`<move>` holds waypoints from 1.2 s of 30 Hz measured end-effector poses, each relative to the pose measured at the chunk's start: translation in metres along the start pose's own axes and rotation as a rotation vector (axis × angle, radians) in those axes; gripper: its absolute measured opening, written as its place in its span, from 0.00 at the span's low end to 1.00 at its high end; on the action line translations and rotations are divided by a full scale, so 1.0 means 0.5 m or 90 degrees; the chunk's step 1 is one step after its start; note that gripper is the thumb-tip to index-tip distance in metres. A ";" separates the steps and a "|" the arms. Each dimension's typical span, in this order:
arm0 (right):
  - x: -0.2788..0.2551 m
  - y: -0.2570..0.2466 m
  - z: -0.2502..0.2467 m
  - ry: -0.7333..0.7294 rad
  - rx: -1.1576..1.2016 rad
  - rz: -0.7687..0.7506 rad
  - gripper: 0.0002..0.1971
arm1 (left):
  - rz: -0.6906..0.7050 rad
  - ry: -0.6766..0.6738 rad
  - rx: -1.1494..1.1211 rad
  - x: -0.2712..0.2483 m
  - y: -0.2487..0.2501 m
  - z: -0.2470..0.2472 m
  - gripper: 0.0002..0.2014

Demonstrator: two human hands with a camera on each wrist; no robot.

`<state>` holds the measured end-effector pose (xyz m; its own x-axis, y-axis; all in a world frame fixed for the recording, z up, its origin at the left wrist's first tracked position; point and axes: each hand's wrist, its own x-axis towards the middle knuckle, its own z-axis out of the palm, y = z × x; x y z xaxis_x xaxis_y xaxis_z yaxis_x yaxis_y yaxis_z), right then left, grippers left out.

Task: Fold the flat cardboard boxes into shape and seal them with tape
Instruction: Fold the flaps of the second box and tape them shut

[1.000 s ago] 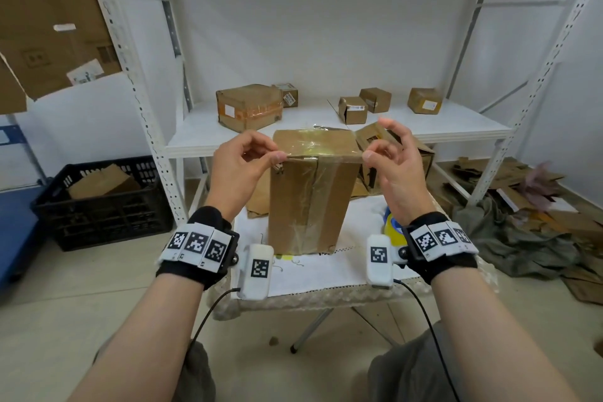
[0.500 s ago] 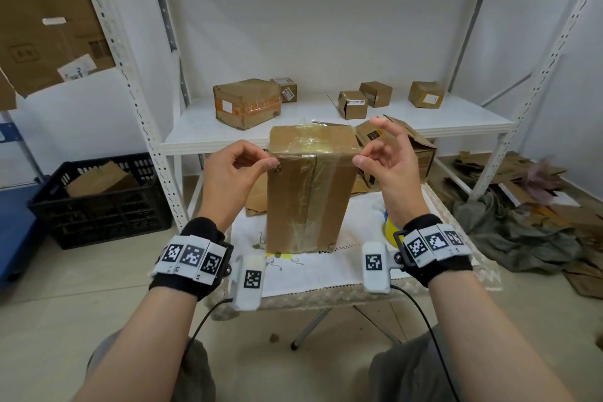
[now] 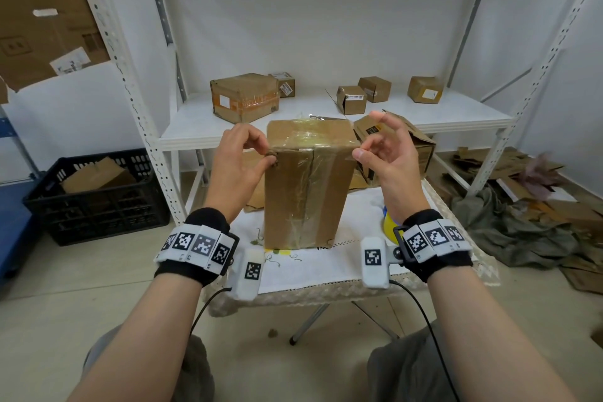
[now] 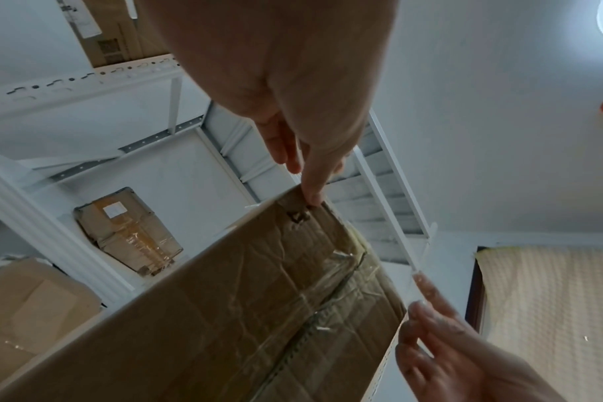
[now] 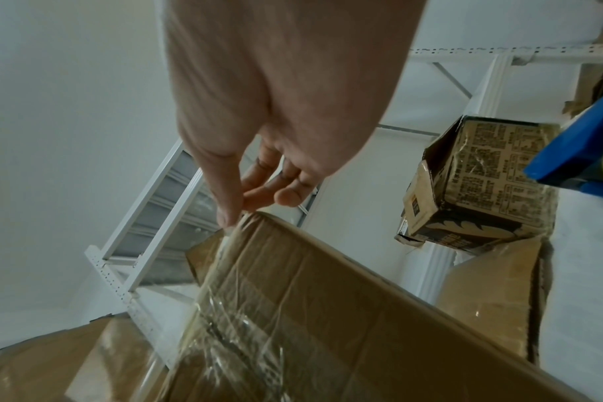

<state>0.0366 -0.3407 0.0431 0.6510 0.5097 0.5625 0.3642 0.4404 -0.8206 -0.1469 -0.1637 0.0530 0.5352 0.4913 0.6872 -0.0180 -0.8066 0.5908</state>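
Box (image 3: 306,186) upright on the table (image 3: 329,268): my left hand (image 3: 239,160) pinches tape at its upper left corner, my right hand (image 3: 385,157) at the right; uneven tension could wrinkle the seal.

My left hand (image 4: 276,89) at the tape-wrapped brown cardboard box (image 4: 245,307)

Its thumb touches the box's top corner at frame centre; my right hand (image 4: 465,356) sits lower right, fingers at the box's other edge.

cardboard box (image 3: 306,186) | tall, brown, folded shut | upright on near table | clear tape (image 3: 311,137) over top and front seam
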 end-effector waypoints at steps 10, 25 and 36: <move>0.006 0.008 0.004 -0.003 -0.018 0.006 0.32 | -0.059 0.030 -0.105 0.002 -0.003 0.007 0.13; 0.019 0.012 0.012 -0.017 -0.076 -0.023 0.31 | -0.079 0.097 -0.161 -0.004 -0.018 0.025 0.12; 0.032 0.025 0.018 0.017 -0.152 -0.060 0.30 | -0.105 0.123 -0.200 -0.014 -0.032 0.040 0.13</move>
<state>0.0457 -0.3205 0.0430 0.6228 0.4540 0.6372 0.5688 0.2965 -0.7672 -0.1336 -0.1609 0.0303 0.3848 0.6826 0.6212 -0.2178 -0.5869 0.7798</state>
